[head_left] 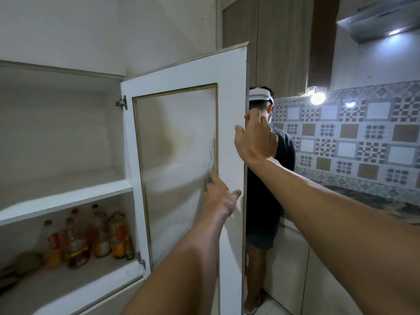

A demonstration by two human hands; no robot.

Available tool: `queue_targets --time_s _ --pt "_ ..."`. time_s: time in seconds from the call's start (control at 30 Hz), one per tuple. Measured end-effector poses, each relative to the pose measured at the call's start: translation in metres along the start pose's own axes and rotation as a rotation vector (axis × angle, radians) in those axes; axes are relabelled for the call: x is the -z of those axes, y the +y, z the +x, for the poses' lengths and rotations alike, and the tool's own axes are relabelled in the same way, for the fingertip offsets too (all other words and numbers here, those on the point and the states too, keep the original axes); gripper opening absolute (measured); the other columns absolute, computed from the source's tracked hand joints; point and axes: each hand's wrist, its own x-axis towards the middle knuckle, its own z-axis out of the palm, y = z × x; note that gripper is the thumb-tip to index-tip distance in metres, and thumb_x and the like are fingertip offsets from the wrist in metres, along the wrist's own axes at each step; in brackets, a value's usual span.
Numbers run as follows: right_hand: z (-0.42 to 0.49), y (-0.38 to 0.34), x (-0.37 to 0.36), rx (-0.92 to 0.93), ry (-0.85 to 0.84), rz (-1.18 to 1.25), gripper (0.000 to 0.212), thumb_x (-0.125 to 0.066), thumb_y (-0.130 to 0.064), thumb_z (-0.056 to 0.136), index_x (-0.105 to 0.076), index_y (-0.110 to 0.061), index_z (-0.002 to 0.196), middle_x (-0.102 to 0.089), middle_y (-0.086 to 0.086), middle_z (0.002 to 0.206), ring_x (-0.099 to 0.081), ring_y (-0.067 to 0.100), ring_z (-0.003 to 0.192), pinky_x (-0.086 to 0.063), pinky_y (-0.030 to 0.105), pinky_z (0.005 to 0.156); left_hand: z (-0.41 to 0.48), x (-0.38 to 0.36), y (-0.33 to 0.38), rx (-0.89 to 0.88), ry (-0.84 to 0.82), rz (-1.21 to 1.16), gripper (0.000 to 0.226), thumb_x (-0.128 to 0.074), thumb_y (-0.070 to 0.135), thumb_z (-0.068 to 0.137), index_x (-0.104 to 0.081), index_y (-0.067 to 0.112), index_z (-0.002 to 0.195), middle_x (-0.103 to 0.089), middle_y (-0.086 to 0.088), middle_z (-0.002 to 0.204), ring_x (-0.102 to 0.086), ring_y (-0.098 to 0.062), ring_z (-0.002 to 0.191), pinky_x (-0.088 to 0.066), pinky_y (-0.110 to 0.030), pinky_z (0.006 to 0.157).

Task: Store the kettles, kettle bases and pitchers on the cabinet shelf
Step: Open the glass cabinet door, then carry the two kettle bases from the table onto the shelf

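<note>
A white cabinet door [181,137] stands swung open in front of me. My right hand [255,138] curls around its free right edge, thumb on the inner face. My left hand [221,197] lies flat against the inner panel lower down, fingers spread, holding nothing. To the left, the upper cabinet shelf [66,196] is bare. No kettle, kettle base or pitcher is in view.
Several bottles [91,237] of oil and sauce stand on the lower shelf. Another person [266,178] in a dark shirt stands right behind the door, facing the counter [375,201]. A patterned tile wall and bright lamps are at the right.
</note>
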Motion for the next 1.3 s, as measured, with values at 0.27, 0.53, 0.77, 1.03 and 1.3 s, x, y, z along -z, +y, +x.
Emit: queue_targets --time_s 0.27,0.53,0.77,1.03,1.3 --pt "-0.036 -0.062 -0.028 0.205 -0.226 0.139 0.023 -0.047 -0.027 0.099 -0.056 -0.012 0.113 -0.065 0.009 0.116 -0.06 0.032 0.106 -0.045 0.039 0.083 -0.017 0.091 -0.046 -0.083 0.217 0.272 0.075 -0.052 0.043 0.096 -0.018 0.005 0.152 -0.033 -0.018 0.152 -0.035 -0.037 0.136 -0.033 -0.045 0.11" --pt "-0.088 -0.148 -0.113 0.233 -0.501 0.177 0.04 -0.04 -0.034 0.101 -0.053 -0.006 0.127 -0.059 0.016 0.13 -0.05 0.036 0.122 -0.043 0.045 0.094 -0.025 0.229 -0.154 0.087 0.453 0.479 0.069 -0.049 0.042 0.097 -0.023 0.007 0.15 -0.029 -0.01 0.155 -0.035 -0.033 0.137 -0.031 -0.054 0.107" --pt "-0.138 -0.248 -0.21 0.396 -0.619 0.208 0.041 -0.04 -0.038 0.101 -0.051 -0.009 0.128 -0.057 0.013 0.132 -0.046 0.034 0.125 -0.039 0.053 0.101 -0.018 0.333 -0.258 0.221 0.574 0.59 0.069 -0.048 0.044 0.097 -0.023 0.006 0.149 -0.031 -0.011 0.154 -0.037 -0.036 0.135 -0.033 -0.055 0.108" --pt "-0.163 -0.346 -0.322 0.396 -0.685 0.207 0.04 -0.042 -0.04 0.1 -0.051 -0.011 0.126 -0.055 0.01 0.135 -0.045 0.034 0.129 -0.038 0.054 0.102 0.032 0.419 -0.362 0.289 0.556 0.623 0.072 -0.043 0.044 0.099 -0.013 0.008 0.154 -0.017 -0.01 0.161 -0.026 -0.035 0.143 -0.023 -0.056 0.112" --pt "-0.209 -0.453 -0.402 0.523 -0.789 0.238 0.042 -0.041 -0.041 0.1 -0.05 -0.011 0.127 -0.055 0.011 0.136 -0.043 0.033 0.131 -0.038 0.053 0.102 0.036 0.496 -0.457 0.461 0.61 0.648 0.074 -0.042 0.046 0.099 -0.008 0.012 0.156 -0.011 -0.009 0.164 -0.023 -0.034 0.146 -0.019 -0.059 0.116"
